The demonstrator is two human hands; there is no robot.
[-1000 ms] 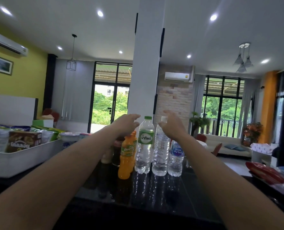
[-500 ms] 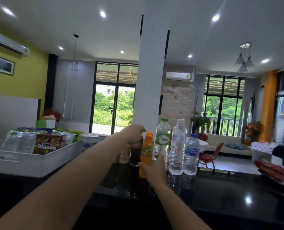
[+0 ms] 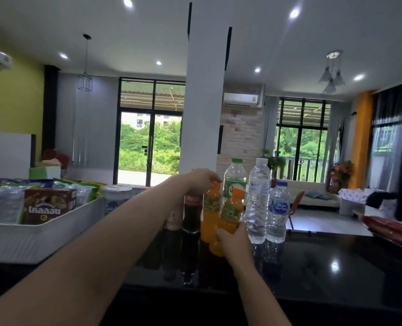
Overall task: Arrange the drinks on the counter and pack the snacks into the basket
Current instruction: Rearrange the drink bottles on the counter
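Observation:
Drinks stand grouped on the black counter [image 3: 317, 267]. My left hand [image 3: 201, 178] curls over the cap of an upright orange juice bottle [image 3: 210, 208], right above a cola bottle [image 3: 191, 208]. Low around a second orange juice bottle [image 3: 231, 211], my right hand [image 3: 234, 240] holds it tilted to the left. To their right are a green-capped water bottle [image 3: 235, 178], a tall clear water bottle [image 3: 258, 198] and a small blue-capped one [image 3: 278, 209]. The white basket [image 3: 54, 228] at left holds a brown snack box [image 3: 48, 205] and several snack bags.
A white tub [image 3: 116, 200] stands just behind the basket. A small dark bottle [image 3: 171, 218] sits left of the cola. A red packet [image 3: 393, 229] lies at the counter's right end. A white pillar [image 3: 204, 102] rises behind the drinks.
My right hand dropped from the top of the water bottles to the base of an orange juice bottle and has tilted it. My left hand stayed at the bottle tops.

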